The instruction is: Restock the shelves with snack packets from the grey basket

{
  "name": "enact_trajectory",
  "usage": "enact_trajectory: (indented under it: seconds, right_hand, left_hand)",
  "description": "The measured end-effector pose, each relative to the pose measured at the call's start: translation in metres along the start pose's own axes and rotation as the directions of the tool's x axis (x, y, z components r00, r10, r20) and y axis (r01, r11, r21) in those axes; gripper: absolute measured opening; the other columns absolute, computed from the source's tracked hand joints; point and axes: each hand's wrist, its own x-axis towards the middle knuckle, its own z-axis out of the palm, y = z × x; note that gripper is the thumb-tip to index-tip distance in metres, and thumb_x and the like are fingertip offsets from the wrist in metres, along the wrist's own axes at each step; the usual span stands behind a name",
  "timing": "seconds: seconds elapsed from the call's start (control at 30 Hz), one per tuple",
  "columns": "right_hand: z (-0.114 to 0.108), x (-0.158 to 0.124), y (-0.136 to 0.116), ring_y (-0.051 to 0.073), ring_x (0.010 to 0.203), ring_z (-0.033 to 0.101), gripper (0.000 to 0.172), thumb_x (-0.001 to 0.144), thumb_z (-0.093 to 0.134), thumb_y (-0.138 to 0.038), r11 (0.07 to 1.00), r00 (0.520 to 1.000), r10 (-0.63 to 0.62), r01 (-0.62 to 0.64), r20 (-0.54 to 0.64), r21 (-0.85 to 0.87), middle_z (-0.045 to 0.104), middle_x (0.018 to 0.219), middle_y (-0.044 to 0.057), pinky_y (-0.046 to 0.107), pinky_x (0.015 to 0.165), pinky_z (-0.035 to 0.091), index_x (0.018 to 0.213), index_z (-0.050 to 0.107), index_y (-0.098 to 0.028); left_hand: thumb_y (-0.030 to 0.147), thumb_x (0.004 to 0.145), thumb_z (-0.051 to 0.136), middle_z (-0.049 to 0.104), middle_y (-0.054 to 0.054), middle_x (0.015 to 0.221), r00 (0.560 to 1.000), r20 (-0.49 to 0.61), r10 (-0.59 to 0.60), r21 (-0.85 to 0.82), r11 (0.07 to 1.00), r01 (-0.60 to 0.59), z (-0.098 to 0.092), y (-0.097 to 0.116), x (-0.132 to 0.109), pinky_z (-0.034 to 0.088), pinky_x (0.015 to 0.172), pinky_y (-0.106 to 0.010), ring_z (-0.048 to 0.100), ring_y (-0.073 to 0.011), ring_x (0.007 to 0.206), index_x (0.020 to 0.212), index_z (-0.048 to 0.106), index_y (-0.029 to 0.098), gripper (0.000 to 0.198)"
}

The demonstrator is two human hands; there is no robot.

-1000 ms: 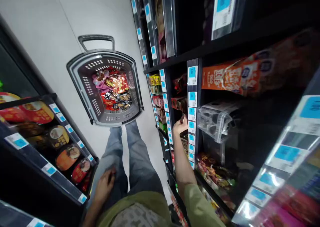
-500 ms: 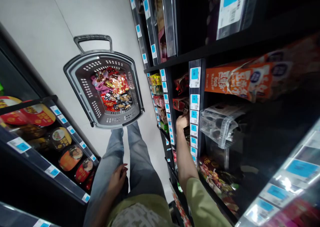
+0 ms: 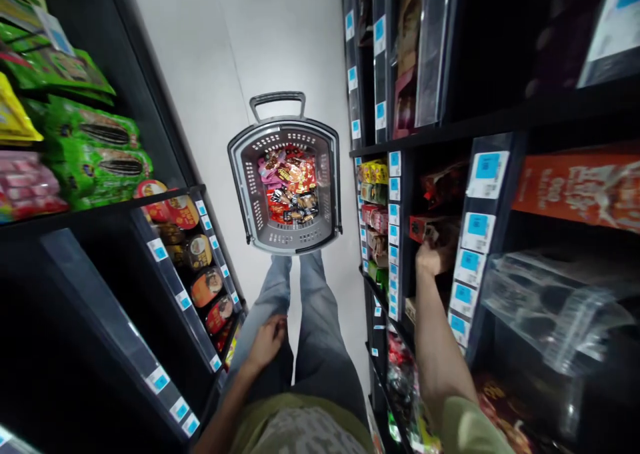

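Head view: left hand (image 3: 270,341) half-open; right hand (image 3: 433,258) apparently touches red package (image 3: 419,229).

olive sleeve (image 3: 470,426), faded blue jeans (image 3: 320,307)

Red-fronted package (image 3: 421,229), its inner part dark and blurred, inside a black shelf (image 3: 430,138).

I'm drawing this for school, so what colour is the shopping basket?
The basket is grey with a dark handle; it shows best in the head view.
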Motion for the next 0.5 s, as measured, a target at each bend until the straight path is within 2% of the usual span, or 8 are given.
enact_trajectory:
  seconds: [0.1, 0.17, 0.2, 0.27, 0.3, 0.37, 0.43, 0.5]
  right_hand:
    - [0.000, -0.031, 0.000, 0.041, 0.125, 0.052, 0.057, 0.086, 0.058, -0.041, 0.998, 0.992, 0.006, 0.002, -0.128, 0.063, 0.056, 0.128, 0.032, 0.059, 0.105, 0.039, 0.130, 0.051, -0.005]
    - [-0.002, -0.071, -0.008, 0.038, 0.125, 0.052, 0.053, 0.088, 0.056, -0.044, 0.971, 0.968, -0.090, 0.138, -0.235, 0.198, 0.057, 0.127, 0.029, 0.057, 0.106, 0.039, 0.127, 0.054, -0.006]
    - [-0.001, -0.094, -0.015, 0.034, 0.120, 0.056, 0.045, 0.092, 0.050, -0.042, 0.930, 0.959, -0.151, 0.220, -0.240, 0.295, 0.060, 0.122, 0.026, 0.052, 0.104, 0.043, 0.122, 0.057, -0.008]
    - [0.006, -0.142, -0.038, 0.027, 0.102, 0.064, 0.033, 0.095, 0.046, -0.039, 0.814, 0.950, -0.309, 0.287, -0.041, 0.505, 0.067, 0.105, 0.018, 0.045, 0.094, 0.051, 0.109, 0.062, -0.014]
    - [0.015, -0.164, -0.053, 0.025, 0.098, 0.066, 0.030, 0.095, 0.047, -0.037, 0.750, 0.900, -0.421, 0.276, 0.112, 0.601, 0.069, 0.106, 0.015, 0.042, 0.092, 0.052, 0.109, 0.063, -0.015]
    - [0.043, -0.197, -0.089, 0.023, 0.107, 0.065, 0.038, 0.092, 0.052, -0.035, 0.673, 0.748, -0.565, 0.175, 0.347, 0.719, 0.067, 0.121, 0.015, 0.039, 0.094, 0.053, 0.124, 0.057, -0.016]
    - [0.086, -0.210, -0.126, 0.024, 0.117, 0.062, 0.057, 0.084, 0.060, -0.036, 0.749, 0.703, -0.512, 0.084, 0.494, 0.657, 0.062, 0.132, 0.017, 0.039, 0.098, 0.051, 0.135, 0.048, -0.014]
    - [0.137, -0.203, -0.158, 0.028, 0.125, 0.056, 0.077, 0.075, 0.069, -0.037, 0.845, 0.713, -0.407, 0.055, 0.571, 0.533, 0.056, 0.138, 0.022, 0.042, 0.105, 0.046, 0.140, 0.041, -0.008]
  left_hand:
    - [0.025, 0.088, 0.041, 0.073, -0.006, 0.109, 1.000, -0.028, -0.009, -0.003, 1.000, 0.009, -0.007, 0.003, 0.009, 0.054, 0.095, -0.037, 0.070, -0.0230, 0.099, 0.120, 0.065, 0.025, 0.040]
    - [0.021, 0.087, 0.043, 0.073, -0.008, 0.106, 0.999, -0.042, 0.013, 0.017, 1.000, -0.013, -0.014, 0.006, 0.020, 0.054, 0.094, -0.036, 0.069, -0.0226, 0.097, 0.120, 0.065, 0.022, 0.039]
    - [0.019, 0.087, 0.044, 0.073, -0.009, 0.106, 0.998, -0.048, 0.030, 0.030, 0.999, -0.028, -0.018, 0.008, 0.027, 0.053, 0.096, -0.036, 0.069, -0.0224, 0.099, 0.119, 0.065, 0.021, 0.039]
    - [0.017, 0.086, 0.045, 0.072, -0.009, 0.110, 0.996, -0.057, 0.070, 0.064, 0.996, -0.066, -0.029, 0.013, 0.049, 0.052, 0.098, -0.036, 0.067, -0.0220, 0.104, 0.117, 0.065, 0.019, 0.037]
    - [0.016, 0.086, 0.046, 0.072, -0.010, 0.112, 0.994, -0.060, 0.091, 0.077, 0.993, -0.086, -0.035, 0.017, 0.063, 0.051, 0.099, -0.036, 0.066, -0.0217, 0.106, 0.117, 0.065, 0.018, 0.036]
    - [0.013, 0.086, 0.045, 0.071, -0.010, 0.113, 0.989, -0.062, 0.135, 0.119, 0.985, -0.126, -0.048, 0.024, 0.098, 0.051, 0.100, -0.035, 0.066, -0.0202, 0.106, 0.118, 0.063, 0.015, 0.037]
    - [0.010, 0.086, 0.045, 0.070, -0.010, 0.113, 0.984, -0.060, 0.170, 0.212, 0.965, -0.154, -0.061, 0.032, 0.141, 0.051, 0.098, -0.032, 0.066, -0.0185, 0.104, 0.119, 0.062, 0.014, 0.038]
    - [0.008, 0.085, 0.045, 0.070, -0.009, 0.112, 0.983, -0.061, 0.171, 0.310, 0.940, -0.144, -0.073, 0.037, 0.192, 0.051, 0.097, -0.030, 0.066, -0.0183, 0.103, 0.120, 0.062, 0.014, 0.039]
